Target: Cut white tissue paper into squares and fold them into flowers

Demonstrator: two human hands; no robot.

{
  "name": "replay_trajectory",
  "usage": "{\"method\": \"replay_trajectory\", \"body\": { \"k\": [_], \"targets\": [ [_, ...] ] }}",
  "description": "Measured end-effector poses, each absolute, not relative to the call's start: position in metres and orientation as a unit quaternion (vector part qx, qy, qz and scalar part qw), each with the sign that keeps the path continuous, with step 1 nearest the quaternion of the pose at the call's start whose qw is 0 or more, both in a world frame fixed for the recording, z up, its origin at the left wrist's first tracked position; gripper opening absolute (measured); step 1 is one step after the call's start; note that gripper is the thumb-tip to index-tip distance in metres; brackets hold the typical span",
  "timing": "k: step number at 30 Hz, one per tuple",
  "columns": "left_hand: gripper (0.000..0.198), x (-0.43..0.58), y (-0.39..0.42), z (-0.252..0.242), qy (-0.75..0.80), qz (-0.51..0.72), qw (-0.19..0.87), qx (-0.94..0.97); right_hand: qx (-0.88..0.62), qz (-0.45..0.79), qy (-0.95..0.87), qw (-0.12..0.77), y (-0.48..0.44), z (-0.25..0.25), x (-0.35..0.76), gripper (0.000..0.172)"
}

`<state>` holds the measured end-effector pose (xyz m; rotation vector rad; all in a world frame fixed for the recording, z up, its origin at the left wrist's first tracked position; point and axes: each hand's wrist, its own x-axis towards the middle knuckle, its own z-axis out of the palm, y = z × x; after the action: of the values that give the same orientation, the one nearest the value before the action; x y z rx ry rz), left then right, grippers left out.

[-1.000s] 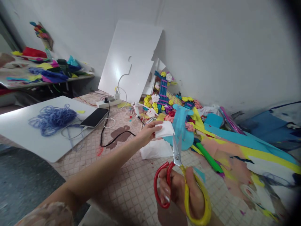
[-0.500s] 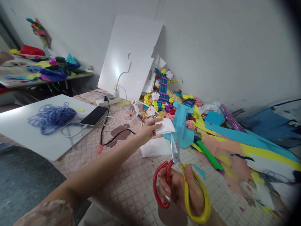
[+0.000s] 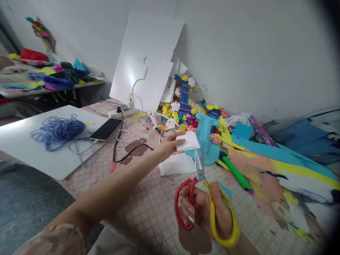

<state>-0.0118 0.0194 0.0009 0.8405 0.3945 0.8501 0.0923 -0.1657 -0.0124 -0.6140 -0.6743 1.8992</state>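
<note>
A small folded piece of white paper (image 3: 189, 141) is pinched between the thumb and fingers of my left hand (image 3: 171, 143), held above the table. My right hand (image 3: 204, 209) grips a pair of scissors (image 3: 200, 173) by its red and yellow handles, thumb in the yellow loop and fingers in the red one. The blades point away from me, slightly apart, with their tips just below the paper's near edge. Beneath my left hand a larger white sheet (image 3: 176, 164) lies on the table. Behind the blades is a light-blue cut-out shape (image 3: 205, 138).
To the left, blue yarn (image 3: 60, 131) and a phone (image 3: 105, 129) lie on a white board (image 3: 61, 168). A glue gun (image 3: 153, 119) and a power strip (image 3: 120, 112) stand farther back. Coloured paper scraps and a green roll (image 3: 237, 172) cover the right side. A white panel (image 3: 148, 46) leans on the wall.
Both hands have shifted very slightly to the right, with the paper and scissors still held. The scissors' blades look much the same distance apart.
</note>
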Motion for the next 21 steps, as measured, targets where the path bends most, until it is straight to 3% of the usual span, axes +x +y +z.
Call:
{"method": "replay_trajectory", "body": {
  "k": [9, 21],
  "targets": [
    [0.055, -0.012, 0.02, -0.001, 0.149, 0.375, 0.8, 0.445, -0.258, 0.784, -0.284, 0.489, -0.164, -0.008, 0.101, 0.081],
    [0.054, -0.013, 0.01, 0.007, 0.136, 0.384, 0.783, 0.47, -0.265, 0.771, -0.291, 0.501, -0.162, -0.003, 0.104, 0.078]
  ]
}}
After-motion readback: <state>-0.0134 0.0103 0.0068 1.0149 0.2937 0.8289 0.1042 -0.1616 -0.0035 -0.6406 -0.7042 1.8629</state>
